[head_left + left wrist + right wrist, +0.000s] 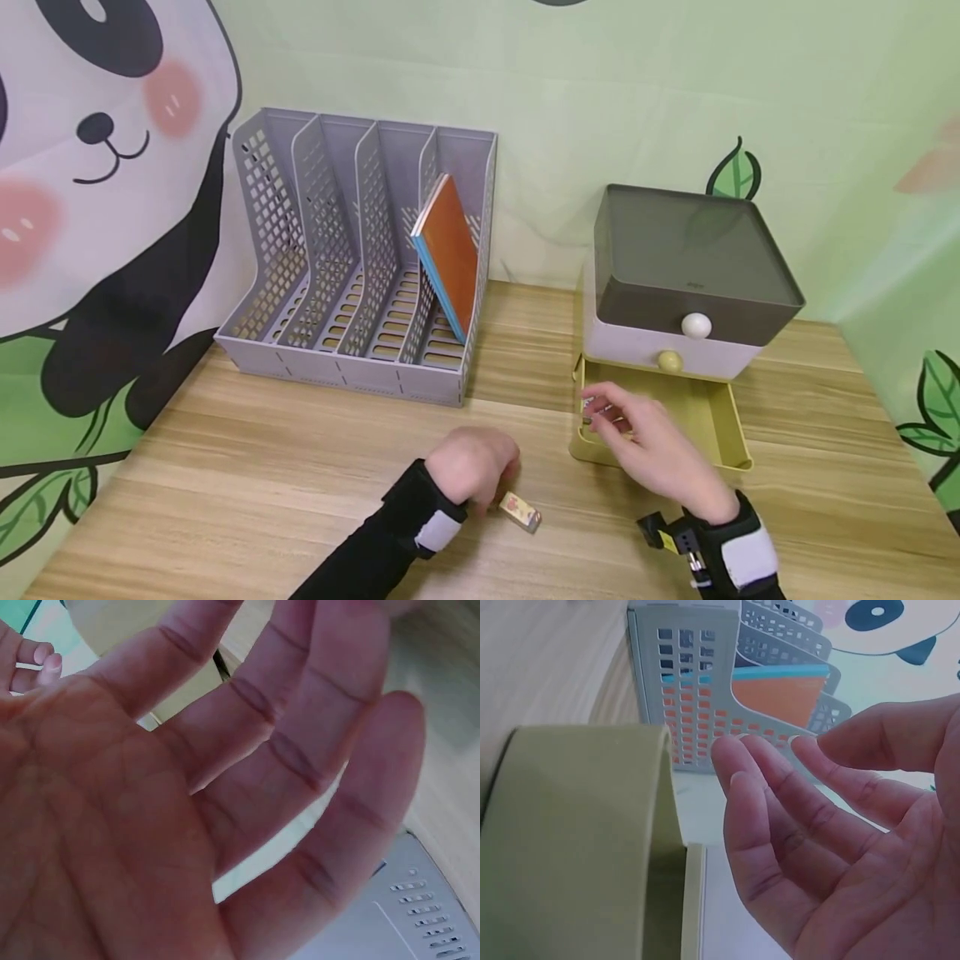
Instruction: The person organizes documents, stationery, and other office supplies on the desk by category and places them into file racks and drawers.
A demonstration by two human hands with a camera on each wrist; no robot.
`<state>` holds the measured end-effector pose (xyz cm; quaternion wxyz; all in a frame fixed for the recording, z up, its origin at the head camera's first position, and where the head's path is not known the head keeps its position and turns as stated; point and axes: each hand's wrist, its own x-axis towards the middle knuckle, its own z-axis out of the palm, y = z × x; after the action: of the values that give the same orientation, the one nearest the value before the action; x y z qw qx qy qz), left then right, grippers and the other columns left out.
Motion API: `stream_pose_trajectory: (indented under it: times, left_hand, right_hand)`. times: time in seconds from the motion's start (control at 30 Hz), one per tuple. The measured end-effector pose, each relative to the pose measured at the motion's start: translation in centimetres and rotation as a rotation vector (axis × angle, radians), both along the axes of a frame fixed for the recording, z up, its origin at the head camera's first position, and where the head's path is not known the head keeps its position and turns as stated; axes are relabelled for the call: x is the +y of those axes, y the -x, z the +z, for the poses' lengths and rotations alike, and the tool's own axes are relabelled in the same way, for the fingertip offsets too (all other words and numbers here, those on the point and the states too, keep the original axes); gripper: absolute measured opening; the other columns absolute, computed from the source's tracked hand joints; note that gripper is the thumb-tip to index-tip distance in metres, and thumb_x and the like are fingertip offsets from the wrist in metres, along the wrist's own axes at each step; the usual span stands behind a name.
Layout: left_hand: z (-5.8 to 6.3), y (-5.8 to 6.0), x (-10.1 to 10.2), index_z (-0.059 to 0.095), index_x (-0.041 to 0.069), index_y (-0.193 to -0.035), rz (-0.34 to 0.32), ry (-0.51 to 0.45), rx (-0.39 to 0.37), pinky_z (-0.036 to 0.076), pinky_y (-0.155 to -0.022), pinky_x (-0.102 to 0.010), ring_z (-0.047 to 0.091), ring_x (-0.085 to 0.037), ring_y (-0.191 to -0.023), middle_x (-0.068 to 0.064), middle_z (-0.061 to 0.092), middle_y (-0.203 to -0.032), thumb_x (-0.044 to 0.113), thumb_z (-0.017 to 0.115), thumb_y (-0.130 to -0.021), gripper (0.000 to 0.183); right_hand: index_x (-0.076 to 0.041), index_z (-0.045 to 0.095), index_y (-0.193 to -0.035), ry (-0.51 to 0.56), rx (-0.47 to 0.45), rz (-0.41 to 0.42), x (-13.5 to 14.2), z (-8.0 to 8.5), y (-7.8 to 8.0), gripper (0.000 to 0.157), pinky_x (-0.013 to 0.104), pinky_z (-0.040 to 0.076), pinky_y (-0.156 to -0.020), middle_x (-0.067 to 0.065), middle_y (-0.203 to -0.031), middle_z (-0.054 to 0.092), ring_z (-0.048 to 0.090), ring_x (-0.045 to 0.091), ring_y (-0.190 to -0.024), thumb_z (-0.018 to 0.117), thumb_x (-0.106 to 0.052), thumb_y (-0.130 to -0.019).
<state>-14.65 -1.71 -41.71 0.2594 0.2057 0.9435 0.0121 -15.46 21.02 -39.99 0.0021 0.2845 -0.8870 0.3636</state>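
A small block that looks like an eraser in a yellow and red printed sleeve (pixel 520 512) lies on the table. Just left of it is my left hand (pixel 471 467), palm down with loosely bent fingers; its fingertips run out of the left wrist view, where no held thing shows. My right hand (pixel 652 437) hovers over the pulled-out yellow-green drawer (pixel 705 408). In the right wrist view its fingers (pixel 750 825) curve loosely, with the thumb apart and nothing between them. A small printed thing (pixel 588 407) shows at the drawer's left side, partly hidden by those fingers.
Above the pulled-out drawer sit a white drawer (pixel 630 340) and a dark grey top one (pixel 697 250). A grey file rack (pixel 360 379) stands at the back left, with orange and blue notebooks (pixel 453 250) leaning in its right slot. A panda-print cloth (pixel 555 100) hangs behind.
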Motion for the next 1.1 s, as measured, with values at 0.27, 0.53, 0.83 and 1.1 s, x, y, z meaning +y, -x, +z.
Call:
stream_pose_trajectory:
  times: [0.27,0.53,0.83,1.1]
  left_hand:
    - [-0.3,0.1,-1.3,0.063,0.021,-0.074,0.008,-0.036,-0.024,0.047,-0.062,-0.024,0.051,-0.008,-0.07,0.01,0.055,-0.073,-0.002,0.094,-0.059,0.041]
    - [-0.6,0.3,-3.5,0.062,0.017,-0.071,-0.027,-0.243,-0.054,0.039,-0.059,-0.023,0.047,-0.009,-0.067,0.009,0.052,-0.07,-0.004,0.089,-0.064,0.034]
    - [0.3,1.3,-5.3,0.067,0.016,-0.075,-0.07,-0.396,-0.056,0.044,-0.062,-0.022,0.052,-0.007,-0.068,0.006,0.062,-0.074,0.006,0.091,-0.073,0.026]
    - [1.0,2.2,-6.0,0.068,0.017,-0.082,-0.197,-0.557,0.104,0.05,-0.07,-0.02,0.063,-0.01,-0.076,0.008,0.067,-0.08,0.012,0.087,-0.079,0.02]
  right_hand:
    - [-0.003,0.068,-0.116,-0.044,-0.063,0.073,-1.7,-0.7,-0.7,0.02,0.026,0.058,-0.079,0.006,-0.099,0.074,0.067,0.007,-0.088,0.06,0.0,-0.098]
    - [-0.004,0.069,-0.116,-0.093,-0.123,0.163,-3.4,-1.3,-1.5,0.018,0.025,0.056,-0.075,0.004,-0.098,0.073,0.062,0.001,-0.084,0.059,-0.007,-0.101]
    - [-0.005,0.069,-0.118,-0.072,-0.16,0.155,-3.7,-1.7,-1.6,0.019,0.023,0.054,-0.074,0.004,-0.099,0.073,0.062,0.001,-0.084,0.058,-0.01,-0.103]
    - [-0.003,0.068,-0.119,0.009,-0.164,0.143,-4.0,-1.6,-1.4,0.021,0.026,0.059,-0.082,0.01,-0.107,0.074,0.069,0.011,-0.093,0.058,-0.005,-0.101]
